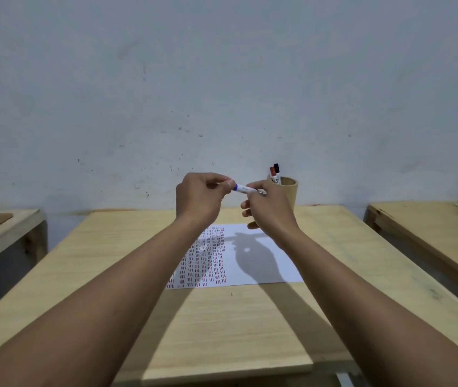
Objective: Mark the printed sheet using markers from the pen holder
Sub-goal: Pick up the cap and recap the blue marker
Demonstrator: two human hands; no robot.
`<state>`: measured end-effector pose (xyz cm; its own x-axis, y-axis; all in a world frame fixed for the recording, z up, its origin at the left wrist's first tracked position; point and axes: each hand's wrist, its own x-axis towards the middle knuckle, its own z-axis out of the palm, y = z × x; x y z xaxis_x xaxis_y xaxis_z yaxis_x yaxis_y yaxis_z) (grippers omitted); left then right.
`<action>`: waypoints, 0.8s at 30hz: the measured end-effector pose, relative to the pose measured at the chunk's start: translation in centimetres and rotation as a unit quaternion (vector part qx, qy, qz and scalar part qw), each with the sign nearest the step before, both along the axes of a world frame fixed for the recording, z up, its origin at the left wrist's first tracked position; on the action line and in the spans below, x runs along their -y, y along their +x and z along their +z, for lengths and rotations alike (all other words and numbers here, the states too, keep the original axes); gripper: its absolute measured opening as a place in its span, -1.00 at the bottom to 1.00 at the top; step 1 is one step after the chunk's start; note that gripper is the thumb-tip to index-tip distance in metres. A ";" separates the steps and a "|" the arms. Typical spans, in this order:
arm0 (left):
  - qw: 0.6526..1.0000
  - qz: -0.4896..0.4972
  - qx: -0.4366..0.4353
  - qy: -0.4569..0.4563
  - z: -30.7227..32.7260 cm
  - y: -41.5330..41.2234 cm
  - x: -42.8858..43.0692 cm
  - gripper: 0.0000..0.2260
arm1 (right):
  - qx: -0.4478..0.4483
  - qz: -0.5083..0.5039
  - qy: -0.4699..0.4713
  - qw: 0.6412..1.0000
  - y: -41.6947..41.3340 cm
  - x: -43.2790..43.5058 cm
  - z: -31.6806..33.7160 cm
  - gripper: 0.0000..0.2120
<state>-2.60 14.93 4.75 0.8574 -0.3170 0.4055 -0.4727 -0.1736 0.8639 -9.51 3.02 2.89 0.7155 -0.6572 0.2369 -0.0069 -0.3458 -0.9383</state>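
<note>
A blue-and-white marker (244, 188) is held level in the air between both hands, above the far end of the sheet. My left hand (198, 201) pinches its blue end, which my fingers partly hide. My right hand (271, 208) grips the white barrel. The printed sheet (264, 263) lies flat on the wooden table (250, 331), with columns of short red and dark marks on its left half. A tan cylindrical pen holder (290, 192) stands at the far right behind my right hand, holding a red-capped marker (273, 174) and a black-capped marker (277, 171).
A grey wall rises right behind the table. A second wooden table (431, 233) stands to the right with something on its far corner. Another wooden bench (1, 230) stands to the left. Gaps separate the tables.
</note>
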 end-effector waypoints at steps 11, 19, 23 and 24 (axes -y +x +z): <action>0.999 -0.025 0.021 0.036 -1.8 2.5 7.2 -0.67 | -0.007 -0.013 -0.118 0.993 1.2 8.1 3.2 -0.80; 0.989 -0.056 0.011 0.139 -5.7 4.3 14.4 -0.45 | 0.016 -0.061 -0.149 0.987 3.9 14.1 5.1 -0.78; 0.981 -0.064 -0.003 0.184 -7.0 5.6 16.9 -0.18 | 0.023 -0.098 -0.202 0.974 4.8 16.2 4.8 -0.79; 0.979 -0.068 -0.003 0.192 -7.3 5.7 17.3 -0.16 | 0.020 -0.104 -0.214 0.971 5.0 16.6 4.6 -0.81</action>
